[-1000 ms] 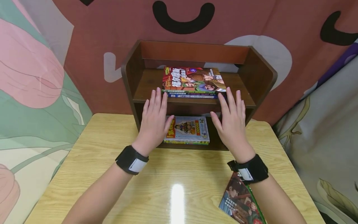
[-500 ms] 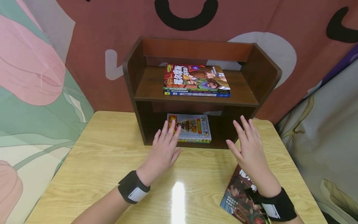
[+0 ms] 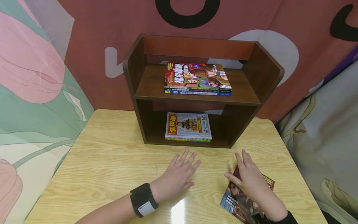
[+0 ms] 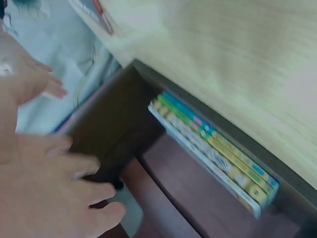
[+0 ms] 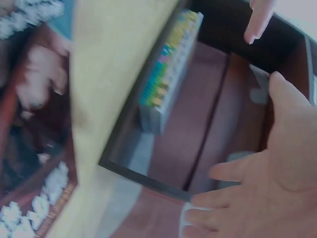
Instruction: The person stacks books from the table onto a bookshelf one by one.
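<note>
My left hand (image 3: 176,180) hovers over the table's middle, fingers spread and holding nothing. Over a dark-covered comic book (image 3: 237,202) lying on the table at right is my right hand (image 3: 253,180), its fingers extended; I cannot tell whether it touches the cover. Part of that book also fills the left side of the right wrist view. On the upper shelf of a brown wooden bookshelf (image 3: 197,100) lies a flat stack of books (image 3: 198,77), a red-covered one on top. Another stack of books (image 3: 188,126), with a pale blue cover on top, lies on the lower shelf.
The bookshelf stands at the back of the light wood table (image 3: 112,149). Behind it hangs a reddish-brown cloth (image 3: 98,31) with printed shapes. Grey fabric (image 3: 330,140) drapes at the right, and flower-patterned fabric (image 3: 36,77) at the left.
Both hands have drawn back from the upper stack of books toward the person. The left hand has moved down and right; the right hand has come down over the comic book. The stacks stay put.
</note>
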A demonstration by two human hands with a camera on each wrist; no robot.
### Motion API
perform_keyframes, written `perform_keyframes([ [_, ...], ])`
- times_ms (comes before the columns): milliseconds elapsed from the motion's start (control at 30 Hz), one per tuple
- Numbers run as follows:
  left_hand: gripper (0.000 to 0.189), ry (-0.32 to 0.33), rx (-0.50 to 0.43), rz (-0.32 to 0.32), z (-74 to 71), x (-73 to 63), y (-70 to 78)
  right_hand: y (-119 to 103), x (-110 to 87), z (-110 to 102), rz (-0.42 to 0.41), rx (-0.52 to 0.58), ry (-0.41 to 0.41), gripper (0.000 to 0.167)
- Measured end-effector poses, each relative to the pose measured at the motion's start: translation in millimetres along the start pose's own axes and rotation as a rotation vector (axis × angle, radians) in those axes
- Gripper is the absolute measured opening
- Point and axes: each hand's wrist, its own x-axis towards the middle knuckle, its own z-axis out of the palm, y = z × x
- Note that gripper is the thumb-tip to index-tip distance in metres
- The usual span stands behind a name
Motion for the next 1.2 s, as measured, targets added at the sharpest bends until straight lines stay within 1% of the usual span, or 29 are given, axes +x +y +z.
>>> perform_keyframes([
  [67, 0.075, -0.029, -0.004, 0.029, 4.4, -1.5, 4.4, -0.3, -4.4, 8.6, 0.008, -0.023, -0.077, 0.097],
  [133, 0.076, -0.054, -0.018, 0.04, 8.6, -2.4, 7.7, -0.7, -8.3, 16.7, 0.019, -0.037, -0.169, 0.098],
  [233, 0.076, -0.087, -0.014, 0.049, 14.4, -2.9, 11.6, -0.7, -12.2, 27.3, 0.053, -0.019, -0.306, 0.101],
  [300, 0.077, -0.117, -0.005, 0.049, 17.8, -2.4, 13.7, -0.5, -13.4, 34.2, 0.099, -0.007, -0.369, 0.107],
  [333, 0.077, -0.133, 0.003, 0.049, 19.6, -1.9, 14.7, -0.4, -14.1, 37.1, 0.123, -0.001, -0.384, 0.11],
  [467, 0.076, -0.179, 0.017, 0.05, 24.3, -0.7, 17.2, -0.3, -18.9, 47.9, 0.203, -0.057, -0.422, 0.126],
  [567, 0.075, -0.193, 0.018, 0.054, 25.9, -0.6, 17.9, -0.5, -23.8, 54.2, 0.246, -0.099, -0.452, 0.138],
  [633, 0.074, -0.198, 0.022, 0.057, 25.5, -0.6, 18.1, -0.6, -26.5, 58.3, 0.274, -0.1, -0.474, 0.145],
  [767, 0.073, -0.203, 0.034, 0.062, 22.9, 0.1, 18.0, -0.3, -30.8, 66.1, 0.272, -0.131, -0.494, 0.154],
  [900, 0.072, -0.212, 0.028, 0.066, 19.8, 0.9, 17.8, -1.2, -33.7, 70.1, 0.241, -0.157, -0.475, 0.156],
  [1033, 0.072, -0.227, 0.0, 0.06, 18.2, 1.5, 17.7, -3.4, -33.9, 69.4, 0.206, -0.16, -0.432, 0.152],
  [1200, 0.073, -0.24, -0.019, 0.053, 18.5, 1.7, 17.1, -4.2, -32.4, 67.4, 0.187, -0.161, -0.422, 0.146],
])
